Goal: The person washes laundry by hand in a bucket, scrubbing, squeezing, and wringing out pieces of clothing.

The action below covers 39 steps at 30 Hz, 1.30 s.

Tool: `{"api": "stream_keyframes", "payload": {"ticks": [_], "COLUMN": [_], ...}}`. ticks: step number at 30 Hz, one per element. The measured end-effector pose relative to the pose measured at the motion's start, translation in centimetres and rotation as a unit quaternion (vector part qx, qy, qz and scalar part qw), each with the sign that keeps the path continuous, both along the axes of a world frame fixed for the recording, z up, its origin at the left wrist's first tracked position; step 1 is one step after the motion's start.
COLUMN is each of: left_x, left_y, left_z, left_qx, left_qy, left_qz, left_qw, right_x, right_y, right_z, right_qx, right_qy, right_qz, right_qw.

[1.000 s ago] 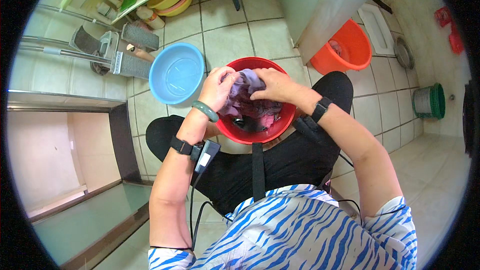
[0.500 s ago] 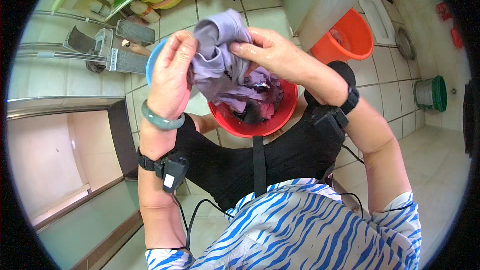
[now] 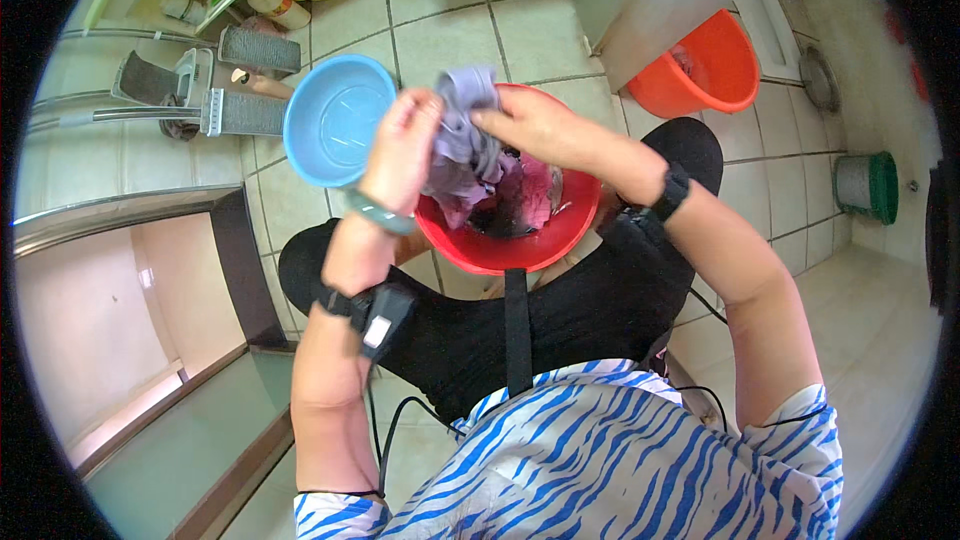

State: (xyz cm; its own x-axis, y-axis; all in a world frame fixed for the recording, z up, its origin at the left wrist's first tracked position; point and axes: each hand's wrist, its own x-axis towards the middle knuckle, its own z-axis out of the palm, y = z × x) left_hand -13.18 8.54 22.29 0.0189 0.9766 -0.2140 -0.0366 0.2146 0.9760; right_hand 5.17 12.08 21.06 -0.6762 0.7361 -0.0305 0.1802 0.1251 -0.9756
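Both hands hold a wet lilac cloth (image 3: 462, 135) bunched up over a red basin (image 3: 560, 235) that rests between my knees. My left hand (image 3: 402, 145) grips the cloth's left side. My right hand (image 3: 535, 125) pinches its upper right part. The cloth's lower end hangs down into the basin, where dark and pink laundry lies. A band sits on each wrist, and a small black device is strapped to my left forearm.
A light blue basin (image 3: 335, 120) stands on the tiled floor just left of the red one. An orange bucket (image 3: 705, 65) is at the upper right, a green-rimmed pail (image 3: 865, 185) at the far right. Scrub brushes (image 3: 250, 50) and a shelf with bowls lie at the upper left.
The cloth was lifted high out of the red basin and has now come back down closer to it. My hands have shifted their grip along the cloth.
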Motion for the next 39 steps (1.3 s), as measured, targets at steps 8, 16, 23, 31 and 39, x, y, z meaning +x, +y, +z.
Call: {"api": "stream_keyframes", "payload": {"ticks": [8,16,23,31,39], "left_x": [3.1,7.8,4.6,4.5,3.2], "left_y": [-0.6,-0.3,-1.8,-0.1,3.6], "left_z": [-20.4,-26.2,-34.8,-32.7,-30.8], "left_qx": [-0.175,-0.232,-0.222,-0.242,-0.199], "left_qy": [0.398,0.593,0.494,0.412,0.382], "left_qz": [-0.059,-0.345,-0.379,-0.353,-0.296], "left_qw": [0.898,0.689,0.750,0.804,0.852], "right_x": [2.3,3.2,1.5,1.0,1.1], "right_y": [1.6,5.4,7.7,7.1,7.4], "right_z": [-10.0,-9.6,-6.2,-5.4,-6.6], "right_qx": [0.043,-0.097,-0.150,-0.028,-0.028], "right_qy": [-0.291,-0.142,-0.178,-0.182,-0.087], "right_qz": [-0.019,0.000,0.096,0.097,0.038], "right_qw": [0.956,0.985,0.968,0.978,0.995]}}
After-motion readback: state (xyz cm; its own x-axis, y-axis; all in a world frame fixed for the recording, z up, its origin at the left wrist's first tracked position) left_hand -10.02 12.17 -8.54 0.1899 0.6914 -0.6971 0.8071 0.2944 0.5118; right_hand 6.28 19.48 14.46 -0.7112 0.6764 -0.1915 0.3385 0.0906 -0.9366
